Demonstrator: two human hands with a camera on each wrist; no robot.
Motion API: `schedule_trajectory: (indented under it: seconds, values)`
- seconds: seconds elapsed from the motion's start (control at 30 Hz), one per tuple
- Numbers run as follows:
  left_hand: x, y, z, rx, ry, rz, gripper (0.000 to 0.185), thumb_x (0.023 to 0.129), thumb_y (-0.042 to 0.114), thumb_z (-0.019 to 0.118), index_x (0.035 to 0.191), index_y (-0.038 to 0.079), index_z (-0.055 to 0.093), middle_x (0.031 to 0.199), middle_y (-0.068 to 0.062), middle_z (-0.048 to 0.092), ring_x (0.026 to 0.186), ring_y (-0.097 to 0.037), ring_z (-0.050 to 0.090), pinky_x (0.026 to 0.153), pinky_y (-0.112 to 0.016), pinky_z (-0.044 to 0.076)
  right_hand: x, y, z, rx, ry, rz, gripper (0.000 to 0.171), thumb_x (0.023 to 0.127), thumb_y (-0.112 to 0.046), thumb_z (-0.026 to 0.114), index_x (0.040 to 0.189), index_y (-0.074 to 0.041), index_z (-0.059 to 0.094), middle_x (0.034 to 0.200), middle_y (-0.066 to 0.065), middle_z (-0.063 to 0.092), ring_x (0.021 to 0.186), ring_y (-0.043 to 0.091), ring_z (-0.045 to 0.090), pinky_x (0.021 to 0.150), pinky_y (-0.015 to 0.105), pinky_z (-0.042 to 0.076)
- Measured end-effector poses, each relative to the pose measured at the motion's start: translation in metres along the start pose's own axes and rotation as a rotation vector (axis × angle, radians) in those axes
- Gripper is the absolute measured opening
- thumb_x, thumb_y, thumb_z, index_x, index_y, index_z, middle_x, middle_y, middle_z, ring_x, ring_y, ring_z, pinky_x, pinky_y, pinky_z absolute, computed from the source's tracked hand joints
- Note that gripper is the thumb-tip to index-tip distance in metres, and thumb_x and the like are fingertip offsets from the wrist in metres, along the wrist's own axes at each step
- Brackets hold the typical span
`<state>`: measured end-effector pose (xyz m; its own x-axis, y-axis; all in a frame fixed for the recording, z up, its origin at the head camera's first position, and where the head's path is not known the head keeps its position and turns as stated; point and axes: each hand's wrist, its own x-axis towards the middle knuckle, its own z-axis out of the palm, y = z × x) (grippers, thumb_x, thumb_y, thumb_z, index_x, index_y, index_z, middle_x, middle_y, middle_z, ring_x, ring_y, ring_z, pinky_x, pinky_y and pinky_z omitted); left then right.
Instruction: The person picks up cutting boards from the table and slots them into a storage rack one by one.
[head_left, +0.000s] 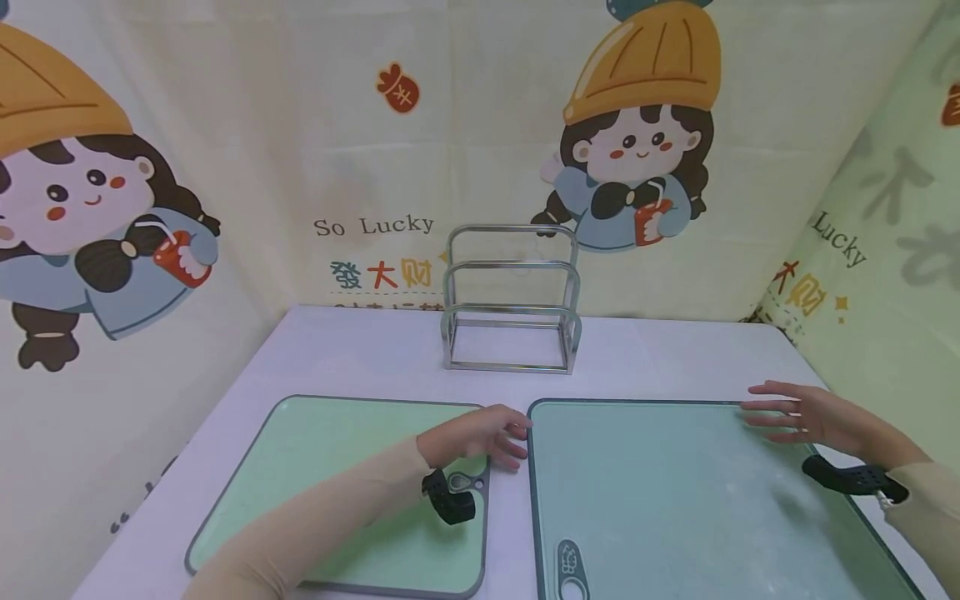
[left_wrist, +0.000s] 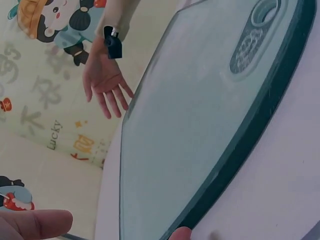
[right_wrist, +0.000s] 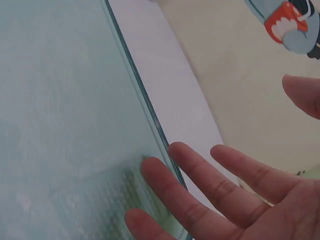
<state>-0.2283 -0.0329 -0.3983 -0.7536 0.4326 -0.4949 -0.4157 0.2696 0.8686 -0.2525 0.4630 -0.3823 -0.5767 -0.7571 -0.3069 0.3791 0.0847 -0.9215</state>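
A large pale-green cutting board with a dark rim and a ring-shaped hole in one corner lies on the right. My left hand is at its left edge, fingers loosely bent. A fingertip meets the dark rim in the left wrist view; whether it presses there I cannot tell. Over the board's far right corner is my right hand, its fingers spread and holding nothing. Beneath my left forearm lies a smaller light-green cutting board with a grey rim, partly hidden by the sleeve.
A metal wire rack with several upright loops stands at the back of the white table. Cloth with cartoon prints hangs behind it and along the sides. Each wrist wears a black strap with a camera.
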Motion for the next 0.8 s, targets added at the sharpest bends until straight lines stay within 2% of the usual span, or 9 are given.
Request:
schedule_trajectory:
  seconds: [0.1, 0.2, 0.33, 0.43, 0.5, 0.57, 0.63, 0.8]
  values:
    - [-0.001, 0.0, 0.005, -0.01, 0.009, -0.019, 0.039, 0.093, 0.018, 0.053, 0.124, -0.004, 0.047, 0.122, -0.023, 0.05, 0.101, -0.04, 0.063, 0.082, -0.048, 0.055, -0.013, 0.002, -0.007, 0.044, 0.018, 0.044, 0.055, 0.104, -0.027, 0.004, 0.125, -0.035, 0.054, 0.128, -0.014, 0.06, 0.117, 0.008, 0.058, 0.096, 0.03, 0.048]
    - [-0.003, 0.0, 0.009, 0.016, 0.023, -0.037, 0.039, 0.093, 0.018, 0.053, 0.124, -0.004, 0.048, 0.122, -0.022, 0.051, 0.098, -0.038, 0.064, 0.079, -0.047, 0.056, -0.026, 0.005, -0.013, 0.045, 0.097, 0.089, 0.053, 0.104, -0.028, 0.007, 0.118, -0.037, 0.058, 0.121, -0.015, 0.063, 0.111, 0.007, 0.061, 0.093, 0.031, 0.05]
    - [-0.004, -0.001, 0.012, 0.059, 0.042, -0.054, 0.039, 0.092, 0.018, 0.054, 0.124, -0.004, 0.05, 0.121, -0.022, 0.053, 0.093, -0.035, 0.066, 0.076, -0.043, 0.057, -0.04, 0.011, -0.018, -0.038, 0.327, 0.167, 0.043, 0.104, -0.033, 0.016, 0.104, -0.039, 0.059, 0.108, -0.017, 0.066, 0.1, 0.008, 0.064, 0.088, 0.035, 0.053]
    - [-0.007, -0.003, 0.013, 0.062, 0.044, -0.064, 0.038, 0.092, 0.018, 0.055, 0.124, -0.003, 0.05, 0.117, -0.02, 0.054, 0.09, -0.034, 0.067, 0.075, -0.042, 0.058, -0.047, 0.015, -0.021, -0.107, 0.524, 0.254, 0.033, 0.103, -0.038, 0.023, 0.104, -0.03, 0.056, 0.102, -0.014, 0.066, 0.095, 0.012, 0.065, 0.087, 0.04, 0.053]
    - [-0.008, -0.004, 0.014, 0.055, 0.044, -0.067, 0.038, 0.092, 0.018, 0.055, 0.123, -0.003, 0.049, 0.115, -0.02, 0.055, 0.089, -0.034, 0.067, 0.075, -0.043, 0.058, -0.05, 0.017, -0.022, -0.135, 0.61, 0.303, 0.032, 0.103, -0.04, 0.026, 0.108, -0.023, 0.052, 0.101, -0.012, 0.066, 0.094, 0.015, 0.065, 0.087, 0.043, 0.053]
    - [-0.009, -0.005, 0.016, 0.053, 0.048, -0.065, 0.038, 0.091, 0.017, 0.055, 0.122, -0.003, 0.049, 0.113, -0.019, 0.055, 0.089, -0.035, 0.067, 0.074, -0.044, 0.057, -0.052, 0.018, -0.023, -0.14, 0.658, 0.33, 0.036, 0.102, -0.041, 0.028, 0.113, -0.014, 0.048, 0.1, -0.009, 0.066, 0.094, 0.017, 0.065, 0.087, 0.044, 0.053]
    - [-0.009, -0.007, 0.017, 0.062, 0.052, -0.06, 0.038, 0.091, 0.018, 0.056, 0.122, -0.003, 0.05, 0.112, -0.019, 0.056, 0.088, -0.034, 0.067, 0.074, -0.043, 0.058, -0.053, 0.02, -0.023, -0.131, 0.678, 0.34, 0.036, 0.102, -0.042, 0.029, 0.112, -0.014, 0.049, 0.098, -0.01, 0.066, 0.093, 0.017, 0.065, 0.087, 0.044, 0.053]
    - [-0.009, -0.008, 0.02, 0.102, 0.052, -0.048, 0.038, 0.091, 0.019, 0.057, 0.122, -0.001, 0.051, 0.114, -0.018, 0.057, 0.089, -0.031, 0.067, 0.073, -0.04, 0.058, -0.054, 0.024, -0.024, -0.115, 0.688, 0.339, 0.033, 0.101, -0.042, 0.03, 0.101, -0.021, 0.056, 0.097, -0.01, 0.065, 0.091, 0.016, 0.065, 0.087, 0.044, 0.053]
